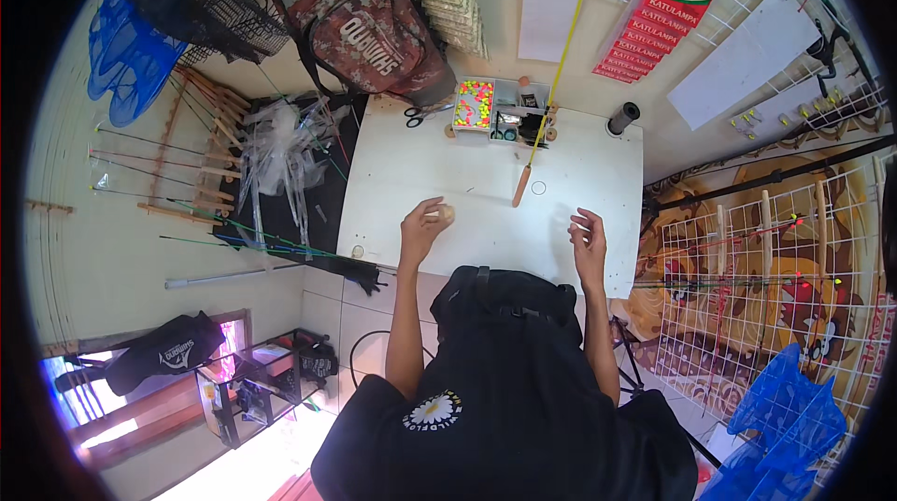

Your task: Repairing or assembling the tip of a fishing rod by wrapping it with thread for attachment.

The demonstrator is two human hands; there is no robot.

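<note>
My left hand (422, 228) is over the front left of the white table (392, 174), its fingers curled round a small pale yellow round object (446, 215), perhaps a spool. My right hand (587, 241) is at the table's right front, fingers apart and slightly bent, holding nothing. Between and beyond my hands, a slim yellow rod with a wooden handle (521, 188) slants up from the table toward the wall grid. A small dark ring (538, 188) lies right of the handle. A black bag (481, 291) is against my front, below the table's edge.
A tray (507, 90) of bright floats and small parts sits at the back, beside scissors (414, 116) and a dark cylinder (622, 120). Clear plastic (285, 155) and rods lie on a black surface at left. Hanging bags (355, 24), grid racks (747, 277) and blue nets (131, 62) surround the table.
</note>
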